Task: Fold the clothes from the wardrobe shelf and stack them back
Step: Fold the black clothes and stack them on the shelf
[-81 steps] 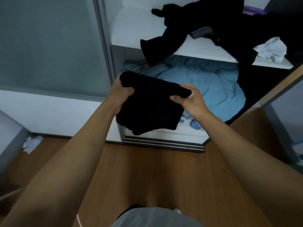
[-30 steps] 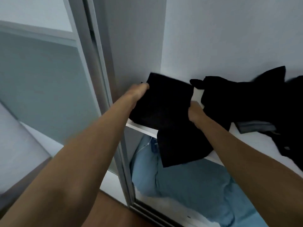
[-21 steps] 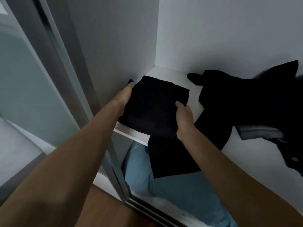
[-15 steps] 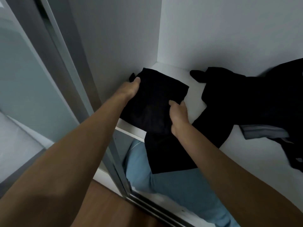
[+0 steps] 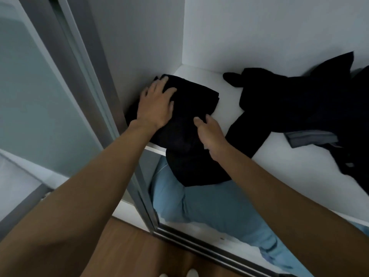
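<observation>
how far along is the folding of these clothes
Early on. Done: one black garment is folded and lies in the left corner of the shelf. In hand: the left hand presses flat on it and the right hand touches its near edge, likely settling it. Left: the dark heap to the right is unfolded, with part of it hanging over the shelf's front edge.

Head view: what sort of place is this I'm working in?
Probably a bedroom's built-in wardrobe: a white shelf holding a folded black garment and a heap of loose dark clothes, a sliding door frame at the left, and blue bedding stowed below.
</observation>
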`<control>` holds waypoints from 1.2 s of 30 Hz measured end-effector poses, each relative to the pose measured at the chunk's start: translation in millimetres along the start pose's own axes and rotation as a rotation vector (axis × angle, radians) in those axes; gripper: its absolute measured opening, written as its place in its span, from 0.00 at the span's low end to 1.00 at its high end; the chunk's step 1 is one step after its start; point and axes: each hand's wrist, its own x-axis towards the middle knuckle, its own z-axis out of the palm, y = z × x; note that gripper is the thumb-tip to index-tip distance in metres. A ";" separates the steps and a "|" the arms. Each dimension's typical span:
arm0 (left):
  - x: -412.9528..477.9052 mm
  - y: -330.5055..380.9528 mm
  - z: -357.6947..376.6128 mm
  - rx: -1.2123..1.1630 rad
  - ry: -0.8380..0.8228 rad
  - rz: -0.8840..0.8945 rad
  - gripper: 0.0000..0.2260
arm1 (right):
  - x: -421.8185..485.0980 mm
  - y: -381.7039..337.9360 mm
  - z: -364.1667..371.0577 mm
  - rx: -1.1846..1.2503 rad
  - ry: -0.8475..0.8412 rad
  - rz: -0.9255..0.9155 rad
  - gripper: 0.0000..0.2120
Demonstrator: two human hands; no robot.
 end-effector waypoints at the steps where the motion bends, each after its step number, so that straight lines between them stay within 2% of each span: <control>1: 0.1 1.2 0.8 -0.038 -0.076 0.019 0.20 | -1.6 2.4 -11.3 -0.071 -0.006 -0.002 0.18; 3: 0.4 0.5 2.7 -0.046 -0.242 -0.022 0.21 | -6.0 8.5 -36.7 -0.293 0.013 -0.078 0.16; 6: 4.9 8.7 2.2 -0.021 -0.302 -0.099 0.22 | -22.1 22.8 -72.0 -0.578 0.055 -0.139 0.11; 9: 7.7 40.4 2.2 -0.124 -0.130 -0.094 0.19 | -45.7 40.9 -93.2 -0.718 0.109 -0.184 0.11; 12: 4.7 90.8 0.5 -0.311 0.013 0.095 0.18 | -67.8 57.1 -111.0 -0.843 0.178 -0.210 0.15; 14: 2.3 126.8 -0.3 -0.428 -0.027 0.181 0.15 | -84.2 60.9 -125.4 -0.739 0.189 -0.239 0.18; 15: 2.1 143.6 -1.5 -0.509 -0.109 0.165 0.13 | -93.2 60.2 -132.4 -0.660 0.174 -0.261 0.21; 17: 1.8 175.1 -2.1 -0.727 -0.425 0.042 0.13 | -112.8 55.2 -146.8 -0.528 0.118 -0.307 0.24; 19: 0.7 202.0 1.5 -0.936 -0.748 -0.138 0.19 | -132.1 50.0 -161.3 -0.431 0.041 -0.324 0.24; 20: 0.1 213.0 6.0 -0.988 -0.834 -0.187 0.22 | -140.8 48.7 -168.2 -0.399 -0.002 -0.318 0.23; 22: -1.2 235.5 19.3 -1.051 -0.839 -0.240 0.24 | -156.3 52.0 -181.4 -0.388 -0.090 -0.305 0.21; 26: 2.3 286.2 38.1 -1.270 -0.703 -0.358 0.24 | -180.0 73.4 -212.0 -0.464 -0.191 -0.307 0.18; 30: 4.2 332.1 34.8 -1.316 -0.506 -0.280 0.07 | -181.3 88.8 -259.3 -0.447 -0.116 -0.307 0.10; 32: -0.5 345.7 22.8 -1.381 -0.485 -0.212 0.09 | -172.6 87.7 -286.7 -0.276 0.039 -0.280 0.07; 34: -9.1 351.3 10.7 -1.394 -0.546 -0.092 0.14 | -157.0 77.9 -316.7 0.026 0.218 -0.210 0.05; 36: -22.0 353.5 -2.4 -1.369 -0.622 0.042 0.15 | -137.5 61.2 -345.0 0.327 0.267 -0.051 0.10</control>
